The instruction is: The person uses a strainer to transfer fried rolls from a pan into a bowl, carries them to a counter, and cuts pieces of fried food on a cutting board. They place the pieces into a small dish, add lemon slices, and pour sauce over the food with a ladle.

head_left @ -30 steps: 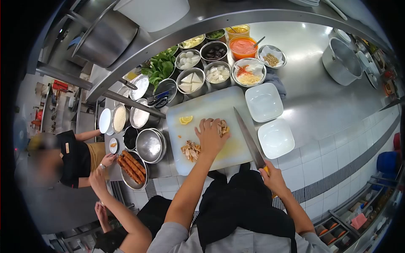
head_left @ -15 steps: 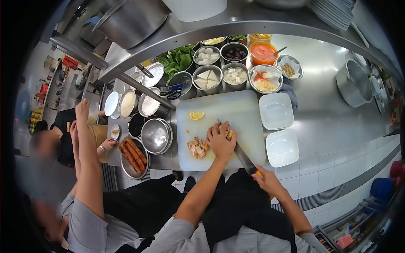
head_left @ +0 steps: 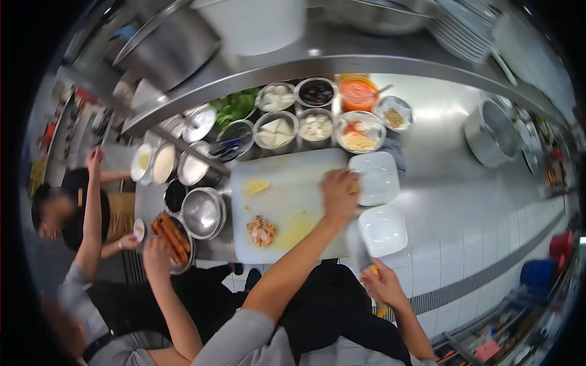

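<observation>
head view: left hand (head_left: 339, 194) curled round blurred food (head_left: 353, 186) at upper bowl (head_left: 377, 177), right hand (head_left: 384, 284) clamped on knife (head_left: 361, 247) beside lower bowl (head_left: 384, 232). loose fingers could spill food; a careless swing could hit lower bowl.

The knife handle (head_left: 382, 312) is showing yellow. Both square bowls (head_left: 383, 232) are showing plain white. The sauce (head_left: 358, 95) is glowing orange.

We see a yellow-handled knife (head_left: 359, 243), blurred, its blade pointing forward beside the lower white bowl (head_left: 386, 230); yellowish food (head_left: 353, 186), mostly hidden, sits in the left hand (head_left: 339, 195) by the upper bowl (head_left: 377, 178).
</observation>
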Demonstrator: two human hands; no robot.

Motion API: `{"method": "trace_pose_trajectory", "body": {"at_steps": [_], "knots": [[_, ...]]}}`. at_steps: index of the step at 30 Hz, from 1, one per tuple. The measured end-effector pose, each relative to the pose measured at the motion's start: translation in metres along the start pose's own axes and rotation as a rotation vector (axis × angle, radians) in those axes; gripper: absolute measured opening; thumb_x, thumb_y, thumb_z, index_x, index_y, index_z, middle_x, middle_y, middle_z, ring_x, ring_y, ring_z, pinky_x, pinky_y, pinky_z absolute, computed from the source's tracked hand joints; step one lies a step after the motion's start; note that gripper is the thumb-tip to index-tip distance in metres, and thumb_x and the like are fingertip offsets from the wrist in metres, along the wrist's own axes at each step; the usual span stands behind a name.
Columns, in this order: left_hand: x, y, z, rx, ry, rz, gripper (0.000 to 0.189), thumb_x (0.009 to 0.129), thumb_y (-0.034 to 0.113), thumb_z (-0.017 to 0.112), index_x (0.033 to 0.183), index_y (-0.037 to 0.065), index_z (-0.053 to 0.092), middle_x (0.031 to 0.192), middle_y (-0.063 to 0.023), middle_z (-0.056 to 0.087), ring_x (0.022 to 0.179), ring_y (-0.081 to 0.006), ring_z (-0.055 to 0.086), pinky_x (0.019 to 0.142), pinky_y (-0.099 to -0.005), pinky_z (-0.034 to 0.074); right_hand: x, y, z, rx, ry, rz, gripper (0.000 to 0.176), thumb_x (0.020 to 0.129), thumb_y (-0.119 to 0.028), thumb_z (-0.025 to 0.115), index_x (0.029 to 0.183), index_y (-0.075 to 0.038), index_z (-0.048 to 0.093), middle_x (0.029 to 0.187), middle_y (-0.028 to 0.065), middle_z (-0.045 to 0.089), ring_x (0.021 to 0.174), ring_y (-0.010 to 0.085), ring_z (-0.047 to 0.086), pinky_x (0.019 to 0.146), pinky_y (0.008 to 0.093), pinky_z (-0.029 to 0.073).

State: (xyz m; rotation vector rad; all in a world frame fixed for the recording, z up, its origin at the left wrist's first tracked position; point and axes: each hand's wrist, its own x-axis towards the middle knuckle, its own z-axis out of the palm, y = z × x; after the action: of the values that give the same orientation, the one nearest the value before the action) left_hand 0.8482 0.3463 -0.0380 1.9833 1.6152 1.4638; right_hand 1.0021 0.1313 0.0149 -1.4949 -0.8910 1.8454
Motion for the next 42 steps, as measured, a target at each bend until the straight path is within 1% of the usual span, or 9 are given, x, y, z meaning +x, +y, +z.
{"method": "trace_pose_trajectory", "body": {"at_steps": [6, 15, 17, 20, 26, 32, 35, 39, 42], "knots": [[0.021, 0.048, 0.048, -0.143, -0.207, 0.009, 0.024, 0.072, 0.015, 0.073, 0.095, 0.018, 0.069, 0.104, 0.0009, 0.062, 0.11, -0.0253, 0.051, 0.091, -0.0443, 0.038, -0.053, -0.01, -0.021, 0.093, 0.175, -0.003, 0.038, 0.099, -0.012, 0.055, 0.135, -0.001, 0.047, 0.08, 0.0065, 0.063, 0.056, 0.0066, 0.051, 0.046, 0.0222, 0.044], [-0.077, 0.07, 0.049, -0.179, -0.399, -0.019, 0.02, 0.077, 0.017, 0.07, 0.096, 0.017, 0.069, 0.108, 0.0008, 0.061, 0.11, -0.0249, 0.049, 0.091, -0.044, 0.038, -0.14, 0.017, -0.064, -0.041, 0.418, 0.142, 0.029, 0.099, -0.012, 0.056, 0.126, -0.002, 0.054, 0.076, 0.0015, 0.06, 0.057, 0.004, 0.048, 0.045, 0.0203, 0.04], [-0.099, 0.063, 0.049, -0.153, -0.597, 0.183, 0.023, 0.078, 0.021, 0.071, 0.1, 0.015, 0.068, 0.112, -0.0026, 0.059, 0.112, -0.0261, 0.048, 0.092, -0.0441, 0.038, -0.141, 0.026, -0.073, -0.08, 0.516, 0.114, 0.028, 0.099, -0.014, 0.055, 0.125, -0.004, 0.054, 0.075, -0.0007, 0.059, 0.056, 0.0028, 0.048, 0.044, 0.0195, 0.039], [-0.104, 0.06, 0.039, 0.092, -0.757, 0.241, 0.034, 0.079, 0.026, 0.073, 0.109, 0.013, 0.066, 0.124, -0.0081, 0.055, 0.124, -0.0307, 0.043, 0.101, -0.0483, 0.036, -0.127, 0.029, -0.081, -0.151, 0.556, 0.043, 0.028, 0.1, -0.014, 0.055, 0.125, -0.003, 0.053, 0.074, -0.0003, 0.059, 0.054, 0.003, 0.048, 0.043, 0.0202, 0.04], [-0.069, 0.047, -0.033, -0.205, -0.689, 0.233, 0.05, 0.078, 0.03, 0.076, 0.122, 0.011, 0.063, 0.14, -0.0149, 0.047, 0.139, -0.0394, 0.031, 0.115, -0.054, 0.024, -0.096, 0.02, -0.066, -0.158, 0.524, -0.182, 0.028, 0.099, -0.013, 0.056, 0.122, 0.002, 0.053, 0.075, 0.0033, 0.061, 0.054, 0.0036, 0.049, 0.043, 0.0206, 0.041], [-0.108, -0.042, -0.195, 0.286, -0.001, -0.148, 0.059, 0.073, 0.023, 0.08, 0.126, 0.008, 0.058, 0.138, -0.0202, 0.046, 0.132, -0.0429, 0.039, 0.109, -0.0518, 0.033, -0.044, 0.033, -0.038, -0.234, 0.024, -0.075, 0.035, 0.094, -0.008, 0.06, 0.127, 0.004, 0.056, 0.078, 0.0051, 0.065, 0.059, 0.0054, 0.053, 0.049, 0.0212, 0.043], [-0.124, -0.075, -0.213, 0.286, 0.201, -0.282, 0.065, 0.072, 0.025, 0.083, 0.127, 0.006, 0.056, 0.139, -0.0252, 0.042, 0.132, -0.0453, 0.036, 0.109, -0.0543, 0.032, 0.004, 0.055, -0.008, -0.273, -0.164, -0.036, 0.036, 0.097, -0.013, 0.06, 0.13, 0.001, 0.055, 0.078, 0.0004, 0.062, 0.059, 0.0048, 0.053, 0.051, 0.021, 0.045], [-0.119, -0.091, -0.197, 0.179, 0.219, -0.316, 0.071, 0.071, 0.032, 0.083, 0.13, 0.006, 0.054, 0.139, -0.0251, 0.042, 0.132, -0.0467, 0.035, 0.109, -0.055, 0.031, 0.05, 0.068, 0.034, -0.31, -0.25, -0.023, 0.043, 0.097, -0.017, 0.061, 0.137, -0.003, 0.052, 0.08, 0.0016, 0.064, 0.057, 0.0056, 0.053, 0.048, 0.022, 0.046], [-0.111, -0.089, -0.193, 0.455, 0.144, -0.27, 0.066, 0.07, 0.032, 0.084, 0.125, 0.007, 0.058, 0.132, -0.0228, 0.048, 0.127, -0.0451, 0.039, 0.107, -0.054, 0.034, 0.061, 0.073, 0.063, -0.364, -0.246, -0.032, 0.044, 0.097, -0.018, 0.061, 0.138, -0.005, 0.052, 0.081, 0.0019, 0.064, 0.056, 0.0056, 0.052, 0.047, 0.022, 0.046]]}}
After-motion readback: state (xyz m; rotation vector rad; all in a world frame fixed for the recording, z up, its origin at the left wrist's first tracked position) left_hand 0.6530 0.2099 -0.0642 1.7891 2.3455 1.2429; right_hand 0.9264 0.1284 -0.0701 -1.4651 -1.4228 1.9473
